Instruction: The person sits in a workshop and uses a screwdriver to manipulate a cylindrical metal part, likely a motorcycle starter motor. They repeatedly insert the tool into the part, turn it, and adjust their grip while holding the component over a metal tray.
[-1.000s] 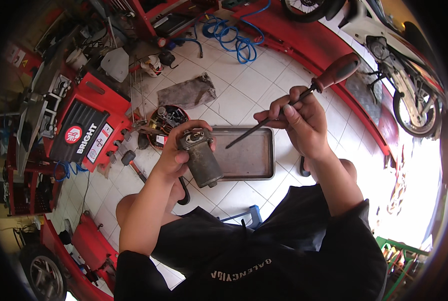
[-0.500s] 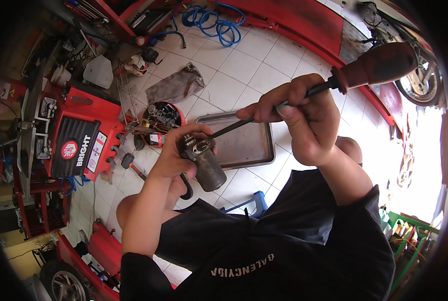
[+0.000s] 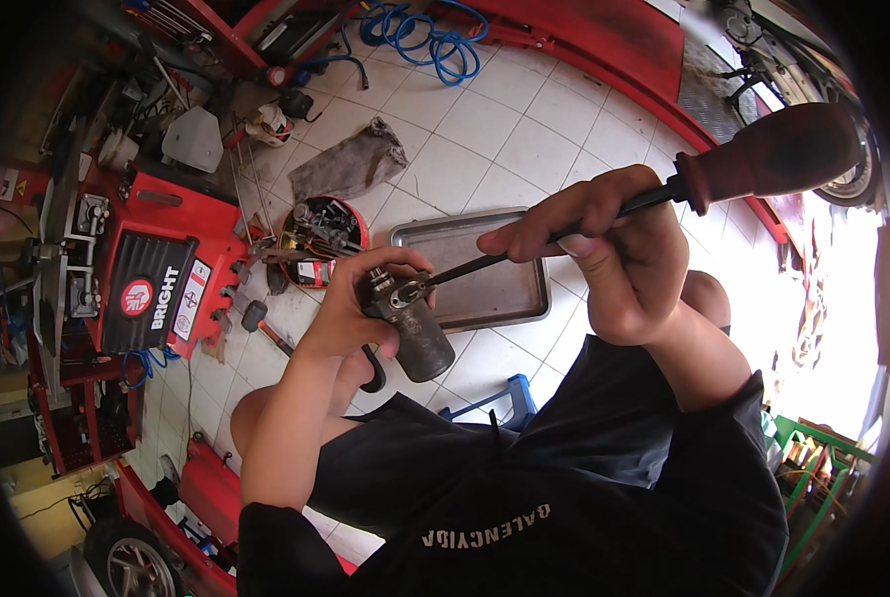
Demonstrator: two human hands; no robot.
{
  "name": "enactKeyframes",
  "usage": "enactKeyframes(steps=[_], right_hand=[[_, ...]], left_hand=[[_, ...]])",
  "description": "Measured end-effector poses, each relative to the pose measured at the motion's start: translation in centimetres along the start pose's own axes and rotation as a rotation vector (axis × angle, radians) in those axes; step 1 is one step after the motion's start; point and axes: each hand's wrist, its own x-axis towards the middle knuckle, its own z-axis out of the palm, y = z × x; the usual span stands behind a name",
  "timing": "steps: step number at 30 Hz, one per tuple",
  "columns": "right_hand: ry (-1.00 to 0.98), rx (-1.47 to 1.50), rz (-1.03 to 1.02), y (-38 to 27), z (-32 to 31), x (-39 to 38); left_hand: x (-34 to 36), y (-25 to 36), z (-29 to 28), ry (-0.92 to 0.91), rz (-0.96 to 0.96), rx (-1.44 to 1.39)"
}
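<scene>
My left hand (image 3: 343, 310) is closed around a dark grey cylindrical starter motor (image 3: 421, 346), its fingers and thumb near the end with a short toothed shaft. The motor is tilted, its plain round end toward my lap. In my right hand (image 3: 636, 261), the long dark shank of a screwdriver (image 3: 778, 157) is gripped between fingers and thumb. Its big, worn red handle sticks out beyond the hand to the upper right. The screwdriver's tip meets the motor's end beside a small oval lug; exactly how it sits there is too small to tell.
Below my hands, a metal tray (image 3: 548, 289) lies on the tiled floor. Left of it are a red-rimmed tub of parts (image 3: 363, 231), a dirty cloth (image 3: 350, 164), a hammer (image 3: 256, 316) and a red machine (image 3: 171, 214). A blue hose (image 3: 445, 50) coils at the far side.
My right hand and the screwdriver have shifted slightly right and toward me. The starter motor has moved a little the same way in my left hand.
</scene>
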Motion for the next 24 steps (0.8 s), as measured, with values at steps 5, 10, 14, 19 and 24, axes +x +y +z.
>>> enactKeyframes(steps=[5,10,14,19,24], right_hand=[[-0.028,-0.058,-0.012,0.0,0.1,-0.2],[-0.087,-0.128,-0.024,-0.4,-0.1,0.0],[-0.135,-0.236,-0.010,-1.0,-0.4,0.2],[-0.097,-0.294,0.035,-1.1,-0.2,-0.2],[-0.127,-0.446,-0.051,-0.2,-1.4,-0.8]], left_hand=[[0.2,0.1,0.4,0.004,-0.016,-0.070],[0.4,0.2,0.2,-0.006,-0.036,-0.029],[0.4,0.3,0.5,0.013,-0.066,-0.008],[0.5,0.3,0.9,-0.003,-0.062,0.022],[0.4,0.3,1.1,-0.003,-0.063,0.034]])
